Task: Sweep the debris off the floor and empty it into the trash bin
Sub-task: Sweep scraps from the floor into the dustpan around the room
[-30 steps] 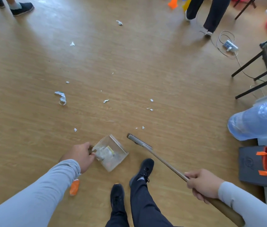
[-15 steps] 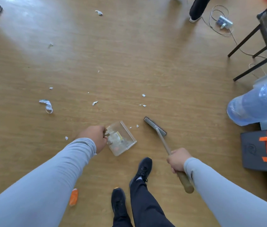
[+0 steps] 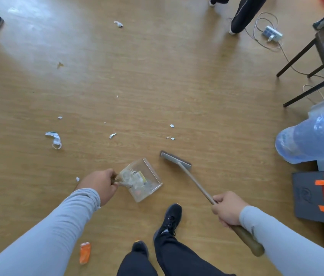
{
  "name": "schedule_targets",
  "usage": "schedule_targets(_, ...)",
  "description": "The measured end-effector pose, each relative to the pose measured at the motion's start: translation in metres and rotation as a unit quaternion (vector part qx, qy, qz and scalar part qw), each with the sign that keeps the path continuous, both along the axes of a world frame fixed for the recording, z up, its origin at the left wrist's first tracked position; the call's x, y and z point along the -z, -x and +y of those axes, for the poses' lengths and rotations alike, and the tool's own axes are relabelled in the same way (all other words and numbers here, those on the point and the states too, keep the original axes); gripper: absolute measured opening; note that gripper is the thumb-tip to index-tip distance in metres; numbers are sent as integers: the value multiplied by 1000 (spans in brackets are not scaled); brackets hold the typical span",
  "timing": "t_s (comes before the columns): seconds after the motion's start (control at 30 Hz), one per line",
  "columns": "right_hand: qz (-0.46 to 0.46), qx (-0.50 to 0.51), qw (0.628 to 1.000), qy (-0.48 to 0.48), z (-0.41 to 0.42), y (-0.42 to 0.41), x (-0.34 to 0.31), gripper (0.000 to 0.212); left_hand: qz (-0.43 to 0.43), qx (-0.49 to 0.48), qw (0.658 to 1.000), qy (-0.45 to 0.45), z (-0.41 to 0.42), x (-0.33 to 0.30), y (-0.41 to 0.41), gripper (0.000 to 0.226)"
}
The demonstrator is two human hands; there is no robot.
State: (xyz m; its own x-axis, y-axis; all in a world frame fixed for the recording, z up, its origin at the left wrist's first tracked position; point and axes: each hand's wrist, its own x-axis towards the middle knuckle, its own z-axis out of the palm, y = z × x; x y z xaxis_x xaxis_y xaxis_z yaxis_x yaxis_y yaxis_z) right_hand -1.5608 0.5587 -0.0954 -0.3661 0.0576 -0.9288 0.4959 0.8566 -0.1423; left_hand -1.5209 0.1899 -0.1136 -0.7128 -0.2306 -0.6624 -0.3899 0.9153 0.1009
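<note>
My left hand (image 3: 99, 184) grips the handle of a clear dustpan (image 3: 149, 176) that rests on the wooden floor and holds some scraps. My right hand (image 3: 226, 209) grips the wooden handle of a broom (image 3: 195, 181); its flat grey head (image 3: 175, 160) sits on the floor just right of the pan. White paper bits (image 3: 172, 126) lie beyond the broom head, more scraps (image 3: 112, 135) lie ahead of the pan, and a larger crumpled piece (image 3: 54, 139) lies to the left. An orange wrapper (image 3: 85, 252) lies near my feet. A bin lined with a blue bag (image 3: 314, 139) stands at the right.
My feet in dark shoes (image 3: 170, 218) stand right behind the pan. A grey and orange bag (image 3: 320, 196) sits at the right edge. Black table legs (image 3: 296, 56), a power strip with cables (image 3: 272, 33) and other people's legs (image 3: 244, 14) are at the far right and top.
The broom head has shifted slightly right, away from the pan, and my right hand has slid back down the handle. The dustpan stays in place in my left hand.
</note>
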Motion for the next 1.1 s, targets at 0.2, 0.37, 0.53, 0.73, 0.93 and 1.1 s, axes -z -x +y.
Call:
schedule_targets(0.2, -66, -4, 997, 25, -11, 13, 2, 33, -4, -7, 1000, 6, 2, -8, -6, 29)
schedule_targets(0.37, -90, 153, 980, 87, 38, 25, -30, 39, 16, -38, 999, -21, 2, -32, 21, 30)
schedule_targets(0.53, 5, 149, 987, 64, 37, 40, -44, 36, 37, -4, 999, -26, 6, -55, 62, 30)
schedule_targets(0.73, 89, 168, 981, 27, 16, 66, -48, 52, 28, 66, 997, -23, 0, -64, 111, 33)
schedule_targets(0.93, 100, 205, 974, -6, -21, 90, -62, 53, 25, 117, 992, -36, -33, -58, 158, 37)
schedule_targets(1.1, 104, 187, 976, -35, -69, 129, -45, 53, 24, 120, 991, -48, -63, -46, 193, 32)
